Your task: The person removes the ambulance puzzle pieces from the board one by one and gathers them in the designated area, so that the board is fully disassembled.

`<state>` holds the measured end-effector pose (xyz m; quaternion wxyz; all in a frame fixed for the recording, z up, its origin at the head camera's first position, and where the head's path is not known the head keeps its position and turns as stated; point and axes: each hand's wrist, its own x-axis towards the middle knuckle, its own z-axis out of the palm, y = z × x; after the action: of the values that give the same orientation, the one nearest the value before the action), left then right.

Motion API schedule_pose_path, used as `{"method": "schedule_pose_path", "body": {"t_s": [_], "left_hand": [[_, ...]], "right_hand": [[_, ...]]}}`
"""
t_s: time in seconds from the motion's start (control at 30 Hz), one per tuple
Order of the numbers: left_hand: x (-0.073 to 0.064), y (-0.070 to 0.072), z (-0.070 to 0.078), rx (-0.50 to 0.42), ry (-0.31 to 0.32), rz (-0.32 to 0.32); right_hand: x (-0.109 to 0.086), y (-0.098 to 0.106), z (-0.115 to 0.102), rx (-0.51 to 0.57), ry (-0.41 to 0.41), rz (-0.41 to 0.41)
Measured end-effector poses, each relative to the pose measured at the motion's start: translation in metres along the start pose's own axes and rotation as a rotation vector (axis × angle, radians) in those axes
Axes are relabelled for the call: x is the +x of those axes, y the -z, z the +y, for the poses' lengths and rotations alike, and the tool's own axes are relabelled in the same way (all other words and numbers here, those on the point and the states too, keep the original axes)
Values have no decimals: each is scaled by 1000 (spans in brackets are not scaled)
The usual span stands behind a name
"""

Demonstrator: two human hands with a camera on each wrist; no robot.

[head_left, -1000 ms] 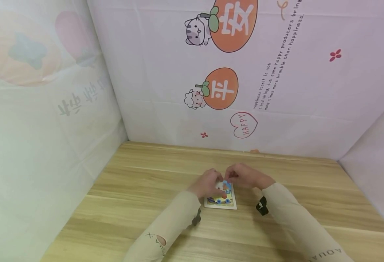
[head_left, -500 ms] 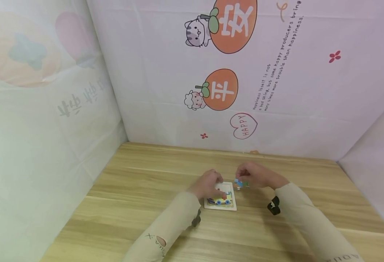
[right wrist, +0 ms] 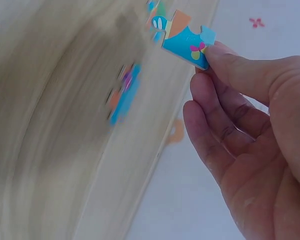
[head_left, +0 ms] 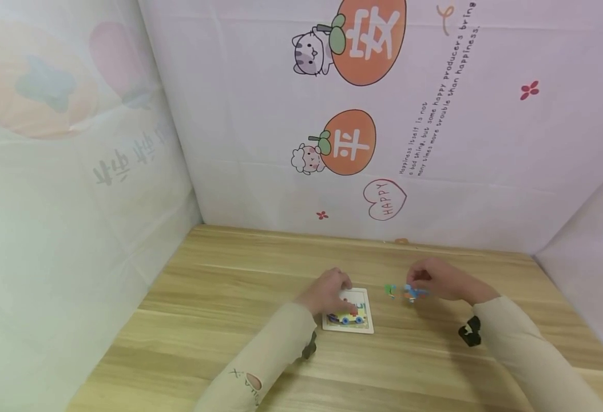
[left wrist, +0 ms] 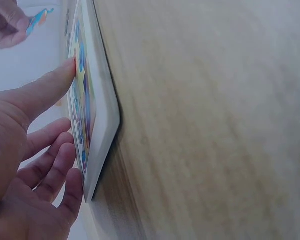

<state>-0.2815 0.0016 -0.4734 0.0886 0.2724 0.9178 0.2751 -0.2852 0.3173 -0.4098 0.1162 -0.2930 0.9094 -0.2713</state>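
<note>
A jigsaw board (head_left: 348, 329) with a pale frame lies on the table, its lower part showing a yellow vehicle with blue wheels. On it rests my left hand (head_left: 324, 292); in the left wrist view the thumb (left wrist: 65, 75) presses the picture and the other fingertips touch the board near its edge. To the right of the board, my right hand (head_left: 443, 278) pinches a blue and orange jigsaw piece (right wrist: 186, 45) between thumb and fingers. Another blue piece (right wrist: 126, 95) lies on the wood below, blurred. A green piece (head_left: 390, 290) lies between board and right hand.
The wooden table (head_left: 229, 297) ends at a printed white cloth wall (head_left: 260, 194) behind. Pale cloth walls also stand at the left (head_left: 75, 257) and right (head_left: 590, 229).
My right hand has moved from the board's top edge to the right with jigsaw pieces. Blue picture parts have left the board's upper area. A green piece now lies apart. The left hand stays put.
</note>
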Motion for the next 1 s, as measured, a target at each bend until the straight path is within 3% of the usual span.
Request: {"method": "schedule_pose_path", "body": {"t_s": [0.4,0.77,1.0], "left_hand": [[-1,0,-1,1,-18,6],[-2,1,1,2,-10,3],[-2,2,1,-2,-13,7]], "right_hand": [[-32,17,44,-168,-75,39],[-41,25,61,-170,-186,-7],[-38,16,78,-152,-88,60]]}}
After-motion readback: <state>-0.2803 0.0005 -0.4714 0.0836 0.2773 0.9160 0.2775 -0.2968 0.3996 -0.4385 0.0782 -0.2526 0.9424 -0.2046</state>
